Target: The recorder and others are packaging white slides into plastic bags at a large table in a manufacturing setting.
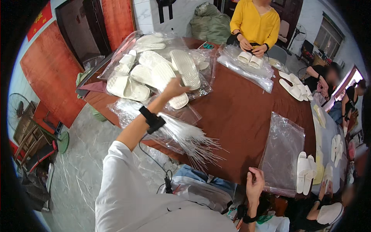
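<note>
My left hand [176, 89] reaches over a heap of white slippers [156, 67] lying on clear plastic at the far left of the table. Its fingers are stretched to the right, at the lower end of an upturned slipper [185, 69]; whether they touch it I cannot tell. Below that arm lies a bundle of thin white strips [185, 135]. My right hand [255, 183] hovers at the table's near edge, empty, fingers loosely bent and apart. Closest to it is a flat clear plastic bag [284, 150], with a pair of white slippers [306, 173] on its right side.
The table has a brown cloth [235, 116]. Across it, a person in yellow [255, 23] handles slippers [250, 59] above clear bags [247, 75]. More slippers [295, 87] lie at the right. Other people work along the right side. Teal-handled scissors [208, 45] lie at the back edge.
</note>
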### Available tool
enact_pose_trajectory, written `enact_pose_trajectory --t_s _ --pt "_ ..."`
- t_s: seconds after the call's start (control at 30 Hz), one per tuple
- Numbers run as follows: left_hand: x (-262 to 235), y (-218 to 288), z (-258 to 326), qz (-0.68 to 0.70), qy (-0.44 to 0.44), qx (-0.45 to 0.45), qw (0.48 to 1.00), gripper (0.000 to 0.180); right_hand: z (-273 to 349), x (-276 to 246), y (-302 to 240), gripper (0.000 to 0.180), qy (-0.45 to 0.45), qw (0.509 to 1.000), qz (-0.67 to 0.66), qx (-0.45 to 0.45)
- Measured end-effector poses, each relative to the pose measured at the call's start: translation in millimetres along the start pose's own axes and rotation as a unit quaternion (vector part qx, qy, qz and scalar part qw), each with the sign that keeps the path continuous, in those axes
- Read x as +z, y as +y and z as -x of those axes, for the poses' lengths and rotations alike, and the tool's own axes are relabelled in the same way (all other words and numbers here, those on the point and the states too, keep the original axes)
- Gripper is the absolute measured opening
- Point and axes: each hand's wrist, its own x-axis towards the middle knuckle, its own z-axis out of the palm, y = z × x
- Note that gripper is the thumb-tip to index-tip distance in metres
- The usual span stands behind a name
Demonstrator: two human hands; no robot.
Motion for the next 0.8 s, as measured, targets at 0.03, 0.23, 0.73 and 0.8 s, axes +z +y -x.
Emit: enact_pose_trajectory --t_s 0.03,0.23,0.73,0.8 --pt "-1.8 -50.3 -13.3 -0.060 0.082 -0.078 0.992 0.093 -0.5 1.7 -2.4 0.017 -0.003 1.000 -0.004 -0.007" --pt "-10.4 -135.4 -39.8 0.001 0.108 -0.291 0.951 0.086 2.8 -3.1 -1.0 0.018 -0.018 0.999 0.028 0.006" --pt "-13.0 -80.2 -32.8 0.376 0.066 -0.190 0.904 0.026 -4.8 -10.6 -7.0 0.016 -0.015 1.000 0.019 -0.018" --pt "-18.6 -58.4 -51.5 0.360 0.105 -0.223 0.900 0.021 -9.5 -9.1 -8.9 0.017 -0.019 0.999 0.016 -0.028"
